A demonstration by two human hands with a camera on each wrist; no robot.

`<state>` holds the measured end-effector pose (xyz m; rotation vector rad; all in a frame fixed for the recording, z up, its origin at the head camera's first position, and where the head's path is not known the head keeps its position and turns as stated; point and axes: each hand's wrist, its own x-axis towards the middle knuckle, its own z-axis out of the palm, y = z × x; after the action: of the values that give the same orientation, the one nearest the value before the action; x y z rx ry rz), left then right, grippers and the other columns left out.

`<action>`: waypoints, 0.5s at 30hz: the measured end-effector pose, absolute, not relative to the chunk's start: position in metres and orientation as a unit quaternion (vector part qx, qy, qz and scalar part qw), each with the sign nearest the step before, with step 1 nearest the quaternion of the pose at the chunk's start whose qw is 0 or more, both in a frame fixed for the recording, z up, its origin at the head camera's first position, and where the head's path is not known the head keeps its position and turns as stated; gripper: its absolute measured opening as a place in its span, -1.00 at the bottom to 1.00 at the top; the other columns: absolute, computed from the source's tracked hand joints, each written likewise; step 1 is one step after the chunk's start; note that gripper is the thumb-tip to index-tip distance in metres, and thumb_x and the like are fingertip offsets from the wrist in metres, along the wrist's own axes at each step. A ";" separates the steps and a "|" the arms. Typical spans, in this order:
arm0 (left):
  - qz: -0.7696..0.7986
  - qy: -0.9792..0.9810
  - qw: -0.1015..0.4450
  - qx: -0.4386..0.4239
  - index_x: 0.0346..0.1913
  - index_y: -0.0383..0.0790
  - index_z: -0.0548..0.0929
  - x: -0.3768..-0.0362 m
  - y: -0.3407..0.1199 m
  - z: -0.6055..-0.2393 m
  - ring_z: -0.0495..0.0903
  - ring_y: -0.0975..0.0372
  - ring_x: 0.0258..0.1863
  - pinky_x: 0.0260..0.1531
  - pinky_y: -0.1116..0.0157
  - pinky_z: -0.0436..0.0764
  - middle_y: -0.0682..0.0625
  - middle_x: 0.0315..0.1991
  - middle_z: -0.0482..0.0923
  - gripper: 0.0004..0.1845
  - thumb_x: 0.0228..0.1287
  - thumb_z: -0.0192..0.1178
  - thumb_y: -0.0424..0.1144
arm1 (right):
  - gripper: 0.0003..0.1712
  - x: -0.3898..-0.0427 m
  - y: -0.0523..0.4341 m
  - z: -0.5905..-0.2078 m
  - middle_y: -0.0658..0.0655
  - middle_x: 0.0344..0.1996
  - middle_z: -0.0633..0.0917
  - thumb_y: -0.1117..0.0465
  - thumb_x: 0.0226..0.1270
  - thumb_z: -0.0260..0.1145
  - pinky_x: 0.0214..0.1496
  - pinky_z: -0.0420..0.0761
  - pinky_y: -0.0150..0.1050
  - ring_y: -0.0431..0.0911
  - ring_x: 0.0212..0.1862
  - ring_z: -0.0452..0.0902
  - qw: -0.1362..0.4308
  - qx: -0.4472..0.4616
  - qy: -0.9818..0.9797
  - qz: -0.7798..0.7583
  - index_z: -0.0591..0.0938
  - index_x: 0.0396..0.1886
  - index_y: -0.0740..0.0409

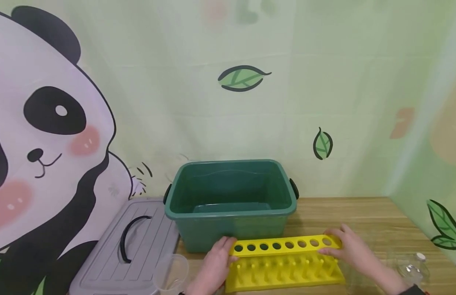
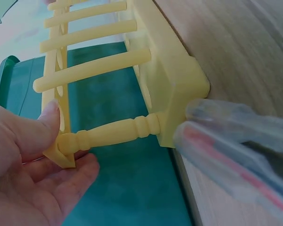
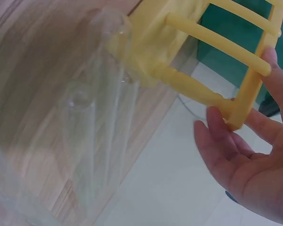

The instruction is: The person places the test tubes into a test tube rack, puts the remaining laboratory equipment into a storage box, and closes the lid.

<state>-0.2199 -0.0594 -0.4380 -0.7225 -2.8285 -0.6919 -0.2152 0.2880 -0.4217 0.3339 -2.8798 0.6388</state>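
Observation:
A yellow test tube rack (image 1: 283, 253), with a row of round holes along its top bar and pegs on its base, stands upright in front of the green tub. Its left end is held by my left hand (image 1: 215, 264), thumb and fingers around the end of the top bar. At the opposite end my right hand (image 1: 351, 248) grips the same bar between thumb and fingers. In the wrist views both grips sit by the turned end posts. No tubes are in the rack. Whether its base touches the table cannot be told.
Behind the rack stands the green tub (image 1: 228, 215). A grey lid (image 1: 106, 254) with a black handle lies left. Near my left hand is a clear plastic cup (image 1: 172, 272). Clear tubes (image 3: 80, 141) and a white-capped clear bottle (image 1: 412, 268) are at the right.

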 end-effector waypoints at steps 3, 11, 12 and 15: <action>-0.218 -0.940 0.087 -0.248 0.00 -0.32 0.47 -0.220 -0.059 -0.438 0.43 0.11 -0.16 -0.13 0.18 0.48 -0.09 -0.10 0.41 -0.64 0.15 0.22 -0.29 | -0.25 -0.220 0.292 -0.416 0.15 -0.39 0.47 -0.14 0.01 0.34 -0.43 0.46 -0.16 -0.03 -0.43 0.39 0.043 0.105 -0.962 0.248 0.48 -0.01 0.40; -0.204 -0.941 0.101 -0.250 -0.03 -0.33 0.48 -0.221 -0.059 -0.438 0.44 0.10 -0.18 -0.18 0.19 0.50 -0.10 -0.13 0.42 -0.65 0.12 0.25 -0.31 | -0.27 -0.241 0.321 -0.389 0.14 -0.47 0.57 -0.12 0.32 0.06 -0.44 0.54 -0.14 -0.01 -0.45 0.51 -0.012 0.024 -0.947 0.321 0.36 -0.03 0.59; -0.202 -0.943 0.096 -0.245 -0.02 -0.32 0.48 -0.221 -0.059 -0.438 0.44 0.11 -0.18 -0.17 0.19 0.50 -0.09 -0.13 0.42 -0.64 0.13 0.25 -0.30 | -0.32 -0.244 0.325 -0.386 0.14 -0.49 0.56 -0.08 0.35 0.05 -0.43 0.55 -0.13 -0.02 -0.46 0.51 -0.010 0.021 -0.945 0.325 0.38 -0.08 0.60; -0.204 -0.948 0.079 -0.232 -0.01 -0.31 0.48 -0.222 -0.059 -0.434 0.43 0.12 -0.19 -0.16 0.19 0.49 -0.09 -0.12 0.42 -0.63 0.12 0.25 -0.30 | -0.52 -0.253 0.335 -0.381 0.11 -0.61 0.51 0.09 0.36 0.08 -0.49 0.54 -0.18 -0.07 -0.56 0.47 -0.001 0.018 -0.949 0.316 0.44 -0.26 0.57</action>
<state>-0.2216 -0.0593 -0.4345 -0.6941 -2.8364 -0.6111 -0.2530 0.3346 -0.3810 0.0564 -2.9820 0.9934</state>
